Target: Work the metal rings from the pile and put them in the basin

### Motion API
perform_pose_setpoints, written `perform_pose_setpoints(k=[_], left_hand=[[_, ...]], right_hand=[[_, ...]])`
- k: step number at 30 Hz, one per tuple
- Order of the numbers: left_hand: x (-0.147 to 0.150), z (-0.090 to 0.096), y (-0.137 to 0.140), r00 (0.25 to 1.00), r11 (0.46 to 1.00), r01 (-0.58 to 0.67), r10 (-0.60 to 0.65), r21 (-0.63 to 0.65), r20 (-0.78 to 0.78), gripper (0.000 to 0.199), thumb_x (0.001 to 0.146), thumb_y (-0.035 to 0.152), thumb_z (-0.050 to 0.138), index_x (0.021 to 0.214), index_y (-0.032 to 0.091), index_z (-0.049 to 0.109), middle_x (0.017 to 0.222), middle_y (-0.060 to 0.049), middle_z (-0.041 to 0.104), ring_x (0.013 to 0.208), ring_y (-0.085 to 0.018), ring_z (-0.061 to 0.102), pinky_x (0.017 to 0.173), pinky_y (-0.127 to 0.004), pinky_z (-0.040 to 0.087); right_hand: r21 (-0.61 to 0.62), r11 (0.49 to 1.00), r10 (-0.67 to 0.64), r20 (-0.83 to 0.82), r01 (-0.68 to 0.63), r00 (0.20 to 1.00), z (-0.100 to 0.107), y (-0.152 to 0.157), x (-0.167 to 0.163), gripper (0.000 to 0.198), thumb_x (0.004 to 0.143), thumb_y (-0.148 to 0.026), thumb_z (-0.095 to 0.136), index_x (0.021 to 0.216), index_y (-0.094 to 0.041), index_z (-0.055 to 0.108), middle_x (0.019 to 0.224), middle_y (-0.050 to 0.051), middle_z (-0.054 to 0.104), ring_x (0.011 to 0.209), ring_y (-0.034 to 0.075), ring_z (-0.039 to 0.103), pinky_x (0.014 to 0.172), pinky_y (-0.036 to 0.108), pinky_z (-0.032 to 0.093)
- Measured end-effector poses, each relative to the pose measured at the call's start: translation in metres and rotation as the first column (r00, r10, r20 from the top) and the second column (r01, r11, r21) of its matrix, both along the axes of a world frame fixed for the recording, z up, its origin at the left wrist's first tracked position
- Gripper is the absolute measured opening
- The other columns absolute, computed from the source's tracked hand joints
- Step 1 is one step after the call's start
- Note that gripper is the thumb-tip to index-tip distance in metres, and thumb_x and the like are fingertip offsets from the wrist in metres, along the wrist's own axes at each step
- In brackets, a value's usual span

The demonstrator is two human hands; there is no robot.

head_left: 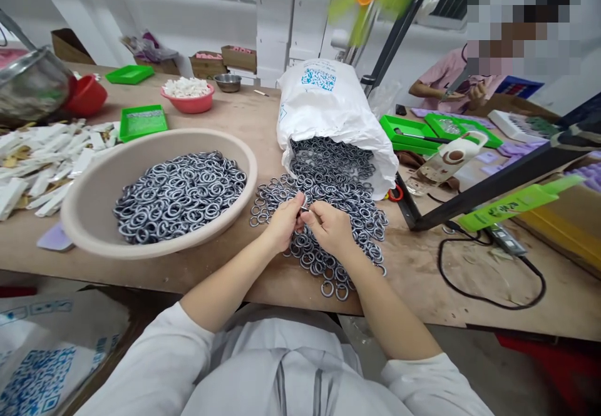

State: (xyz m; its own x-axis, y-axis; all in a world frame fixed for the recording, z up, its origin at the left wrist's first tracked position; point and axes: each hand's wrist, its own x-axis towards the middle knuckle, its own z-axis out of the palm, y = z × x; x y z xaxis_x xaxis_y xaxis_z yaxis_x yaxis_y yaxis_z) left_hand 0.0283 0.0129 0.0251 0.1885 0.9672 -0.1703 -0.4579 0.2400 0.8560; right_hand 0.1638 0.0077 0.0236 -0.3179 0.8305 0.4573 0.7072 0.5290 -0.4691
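Our left hand point(285, 223) and right hand point(330, 225) meet just in front of the white sack point(323, 106), fingers curled in and fingertips pinched about a small dark piece point(304, 210), likely a ring. Beneath them, loose grey rings point(328, 269) spread from the sack's mouth onto the worktop point(422, 291). To work it well, we would steady the piece with the left fingertips, turn it with the right, and stay low over the heap, so that a slip drops it among the others. We should also mind our forearms, since rings lie near the worktop's edge in front of the sack.

Our fingers cover most of the piece, so we cannot tell whether it is one ring or two, nor which hand bears the firmer grip. The sack's depth lies in shadow, and our hands hide part of the heap. To the sack's left, the basin point(159, 252) shows only its upper rings.
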Motion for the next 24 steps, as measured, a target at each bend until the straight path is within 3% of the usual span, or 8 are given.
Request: perform_pose_setpoints(k=[8, 13, 18, 20, 22, 24], left_hand=[[0.0, -0.001, 0.001, 0.995, 0.996, 0.079, -0.076, -0.051, 0.068, 0.054, 0.074, 0.062, 0.072, 0.064, 0.02, 0.04, 0.045, 0.01, 0.027, 0.039, -0.004, 0.023, 0.041, -0.018, 0.024], [-0.002, -0.001, 0.003, 0.992, 0.988, 0.11, -0.102, -0.111, 0.073, 0.055, 0.08, 0.059, 0.067, 0.06, 0.021, 0.033, 0.044, 0.01, 0.022, 0.038, -0.004, 0.019, 0.04, -0.018, 0.025], [-0.001, -0.001, -0.003, 0.963, 0.964, 0.263, -0.26, -0.039, 0.064, 0.049, 0.088, 0.055, 0.058, 0.061, 0.019, 0.039, 0.048, 0.009, 0.028, 0.039, -0.004, 0.02, 0.041, -0.018, 0.03], [0.0, -0.002, -0.004, 0.973, 0.974, 0.225, -0.223, -0.036, 0.054, 0.047, 0.089, 0.054, 0.057, 0.063, 0.019, 0.04, 0.049, 0.009, 0.03, 0.039, -0.005, 0.023, 0.041, -0.018, 0.031], [0.0, -0.005, -0.003, 0.984, 0.983, 0.177, -0.176, -0.048, 0.029, 0.045, 0.089, 0.053, 0.057, 0.064, 0.019, 0.04, 0.049, 0.009, 0.03, 0.039, -0.005, 0.025, 0.041, -0.018, 0.031], [0.0, -0.007, -0.003, 0.982, 0.981, 0.188, -0.188, -0.049, 0.01, 0.046, 0.088, 0.054, 0.058, 0.064, 0.02, 0.041, 0.048, 0.009, 0.03, 0.039, -0.005, 0.025, 0.04, -0.017, 0.03]], right_hand=[[0.013, 0.998, -0.058, 0.031, 0.058, 0.998, -0.005, 0.0, -0.004, 0.053, 0.1, -0.061, 0.028, 0.07, -0.022, 0.05, 0.067, 0.002, 0.057, 0.062, 0.016, 0.05, 0.059, 0.028, 0.026], [-0.063, 0.992, -0.112, -0.062, 0.108, 0.992, -0.013, 0.013, -0.005, 0.05, 0.098, -0.061, 0.033, 0.069, -0.023, 0.045, 0.064, 0.0, 0.052, 0.061, 0.016, 0.048, 0.059, 0.028, 0.027], [-0.145, 0.953, -0.296, -0.265, 0.266, 0.918, -0.009, 0.033, 0.019, 0.053, 0.095, -0.066, 0.036, 0.063, -0.024, 0.036, 0.055, -0.004, 0.039, 0.056, 0.014, 0.038, 0.057, 0.028, 0.026], [-0.167, 0.968, -0.234, -0.327, 0.188, 0.916, -0.008, 0.03, 0.019, 0.051, 0.091, -0.068, 0.042, 0.068, -0.023, 0.041, 0.057, -0.005, 0.041, 0.057, 0.013, 0.038, 0.057, 0.027, 0.028], [-0.218, 0.975, -0.113, -0.375, 0.031, 0.92, -0.011, 0.024, 0.012, 0.045, 0.086, -0.068, 0.053, 0.079, -0.023, 0.048, 0.063, -0.005, 0.046, 0.058, 0.013, 0.042, 0.058, 0.026, 0.032], [-0.276, 0.954, -0.02, -0.448, -0.117, 0.894, -0.015, 0.025, 0.004, 0.043, 0.085, -0.066, 0.057, 0.086, -0.023, 0.051, 0.068, -0.005, 0.05, 0.06, 0.013, 0.045, 0.06, 0.026, 0.036]])
